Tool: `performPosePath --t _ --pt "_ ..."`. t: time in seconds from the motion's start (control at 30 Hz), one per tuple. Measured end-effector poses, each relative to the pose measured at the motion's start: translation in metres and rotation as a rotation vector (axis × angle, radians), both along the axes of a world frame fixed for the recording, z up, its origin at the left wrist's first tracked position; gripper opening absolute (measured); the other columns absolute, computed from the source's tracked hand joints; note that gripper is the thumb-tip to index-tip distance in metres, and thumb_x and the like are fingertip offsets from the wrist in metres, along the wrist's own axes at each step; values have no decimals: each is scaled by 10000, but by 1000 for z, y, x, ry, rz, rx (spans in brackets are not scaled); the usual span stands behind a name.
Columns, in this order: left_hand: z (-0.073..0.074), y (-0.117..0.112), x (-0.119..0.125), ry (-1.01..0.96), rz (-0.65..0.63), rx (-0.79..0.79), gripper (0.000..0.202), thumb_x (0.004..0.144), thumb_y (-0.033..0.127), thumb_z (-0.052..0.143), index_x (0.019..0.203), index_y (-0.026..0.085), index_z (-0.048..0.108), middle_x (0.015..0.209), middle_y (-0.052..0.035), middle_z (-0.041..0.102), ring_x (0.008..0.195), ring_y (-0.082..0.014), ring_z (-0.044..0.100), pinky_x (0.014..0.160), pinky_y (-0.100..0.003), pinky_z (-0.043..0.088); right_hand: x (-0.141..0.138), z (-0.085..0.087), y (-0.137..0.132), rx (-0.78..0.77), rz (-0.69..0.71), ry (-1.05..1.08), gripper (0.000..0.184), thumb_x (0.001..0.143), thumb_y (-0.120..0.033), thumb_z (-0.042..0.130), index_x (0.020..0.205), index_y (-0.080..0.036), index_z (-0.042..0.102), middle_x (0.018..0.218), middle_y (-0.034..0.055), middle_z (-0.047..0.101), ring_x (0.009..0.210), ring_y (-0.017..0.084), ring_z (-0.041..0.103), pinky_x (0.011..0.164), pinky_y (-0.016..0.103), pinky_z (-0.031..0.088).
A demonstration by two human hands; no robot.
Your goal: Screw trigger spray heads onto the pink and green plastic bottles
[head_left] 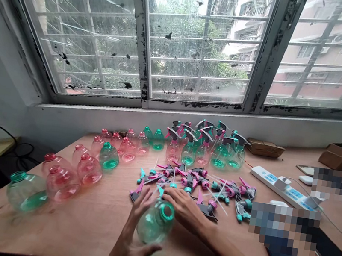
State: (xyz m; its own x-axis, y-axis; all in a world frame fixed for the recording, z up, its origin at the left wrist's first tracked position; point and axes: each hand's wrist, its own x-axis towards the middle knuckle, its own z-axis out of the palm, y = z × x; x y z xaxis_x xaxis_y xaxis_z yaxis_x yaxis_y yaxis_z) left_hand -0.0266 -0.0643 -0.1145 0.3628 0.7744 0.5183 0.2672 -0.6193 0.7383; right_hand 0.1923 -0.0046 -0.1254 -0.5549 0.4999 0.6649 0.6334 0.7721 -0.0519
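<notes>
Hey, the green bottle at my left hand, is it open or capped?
Open: the green bottle at your left hand shows a bare neck, no spray head.

My left hand (130, 238) could pass left across the near tabletop (91, 223) up to the pink bottles (62, 186); on the far side, scattered spray heads (204, 184) block me.

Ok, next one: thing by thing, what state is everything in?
Front green bottle: mouth open, no spray head
Left hand: cupped around that bottle, grip unclear
Right hand: at the loose spray heads, grip unclear
Loose spray heads: unattached, piled
Left-side bottles: standing, open-mouthed
Back bottles with sprayers: standing, fitted
Power strip: plugged into
</notes>
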Motion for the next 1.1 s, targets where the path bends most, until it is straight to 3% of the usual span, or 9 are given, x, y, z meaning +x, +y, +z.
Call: performPosePath --t 0.1,0.23,0.33,0.47,0.53,0.63,0.87,0.97,1.1 --pt "-10 -8 8 101 -84 129 825 749 502 828 1450 348 422 1704 -107 101 1544 -419 160 1199 -626 312 20 5 -10 -46 -3 74 399 909 23 448 1217 -187 589 1247 147 710 1136 262 695 922 412 628" --pt "-16 -7 15 174 -99 93 828 762 506 815 1459 329 404 1673 -167 219 1513 -417 273 1176 -632 348 46 -4 -33 -85 -18 289 413 923 -17 446 1276 -204 552 1241 153 699 1172 267 682 946 437 617" --pt "-13 -4 15 200 -120 -30 874 766 483 822 1485 341 346 1615 -178 367 1463 -400 395 1166 -612 383 63 -19 -55 -152 -47 615 360 940 -97 523 1260 -252 584 1226 117 709 1168 271 683 957 448 606" --pt "-9 -2 18 260 -48 -72 887 752 471 835 1488 362 351 1558 -149 464 1432 -396 444 1168 -603 394 82 -30 -72 -327 -316 1214 302 914 -264 657 1214 -271 623 1101 52 758 1034 247 734 888 381 619" --pt "-11 2 24 295 -5 -70 869 780 467 811 1501 348 340 1532 -156 491 1414 -398 466 1163 -612 396 90 -27 -73 -420 -384 1470 377 887 -347 704 1247 -283 614 1086 20 759 1007 209 731 856 294 609" --pt "-19 10 34 311 23 -70 881 791 491 788 1518 330 318 1479 -168 541 1361 -402 525 1123 -593 457 100 -12 -72 -474 -335 1702 409 878 -411 711 1264 -308 625 1064 -22 757 941 151 718 804 195 585" --pt "-43 16 47 306 22 134 912 766 584 762 1519 345 307 1431 -159 559 1275 -402 585 1025 -549 537 126 29 -92 -317 -452 1937 379 841 -376 754 1215 -369 686 1225 -52 708 1003 119 662 736 95 555" --pt "-37 10 50 334 41 185 895 786 581 746 1519 327 300 1403 -177 570 1233 -402 606 1018 -567 516 137 25 -99 -361 -521 1858 367 877 -403 713 1241 -385 674 1285 -13 687 1000 188 674 684 203 610" --pt "-27 6 51 379 23 213 908 780 594 752 1518 309 307 1378 -191 585 1198 -386 626 986 -521 530 151 -1 -95 -371 -532 1704 376 866 -415 713 1235 -347 683 1348 2 668 1106 282 661 771 356 640"
